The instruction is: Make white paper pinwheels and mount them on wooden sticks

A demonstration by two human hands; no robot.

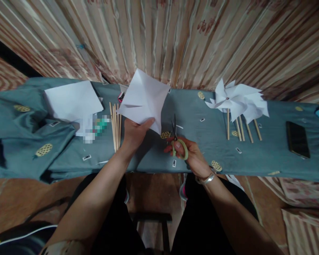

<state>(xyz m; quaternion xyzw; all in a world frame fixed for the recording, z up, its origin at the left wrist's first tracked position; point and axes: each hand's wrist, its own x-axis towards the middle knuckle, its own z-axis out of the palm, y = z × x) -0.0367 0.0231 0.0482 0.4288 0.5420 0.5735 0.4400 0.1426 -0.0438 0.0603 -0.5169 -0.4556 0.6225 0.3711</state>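
Left hand (135, 132) pinches creased white paper square (145, 99) above table (268, 156) middle, beside wooden sticks (116, 124). Right hand (187, 152) grips green-handled scissors (177, 140), fingers through loops, blades slightly apart, near front edge. Finished pinwheels (238, 101) lie toward right end.

The left hand (135, 131) pinches the lower edge of a creased white paper square (144, 99), held up above its fingers (149, 122). The right hand (187, 152) grips green-handled scissors (177, 140), blades pointing away from the fingers. Wooden sticks (115, 125) lie just left of the left hand on the worktop (202, 156); finished paper pinwheels (236, 101) sit well right of the scissors.
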